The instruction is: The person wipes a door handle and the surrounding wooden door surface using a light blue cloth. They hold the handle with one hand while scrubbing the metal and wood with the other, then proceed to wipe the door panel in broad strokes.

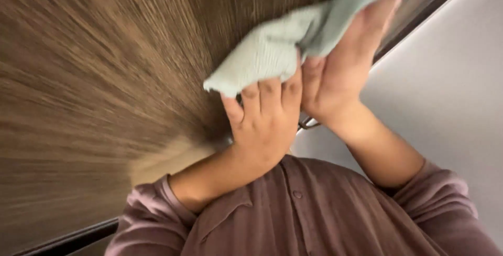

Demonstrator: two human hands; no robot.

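Overhead, a dark brown wood-grain panel (105, 67) fills most of the head view. Its grain runs in fine streaks that blur toward the left edge. A dark strip (419, 23) borders the panel at the upper right, and beyond it lies a smooth, pale grey-white surface (450, 93).

Cloth: a pale mint-green cloth (272, 49) of soft, finely ribbed weave, bunched into rounded folds, lies against the wood panel near the top centre of the view. One blunt corner hangs down at the lower left; a smoother flap extends up and right, out of the picture.

Left hand (267, 120): raised, back of the hand toward the camera, fingers curled closed over the lower edge of the cloth. The knuckles sit just under the fabric.

Right hand (340, 62): raised beside the left, touching it at the heel. The palm is flat and the fingers are extended together, pressed against the underside of the cloth (the fingertips reach the flap near the dark strip). This hand does not wrap the fabric; it bears on it.

Both forearms rise from mauve, button-front shirt sleeves (325, 214) pushed back from the wrists. A small metal fitting (309, 125) shows between the wrists; its type cannot be determined.
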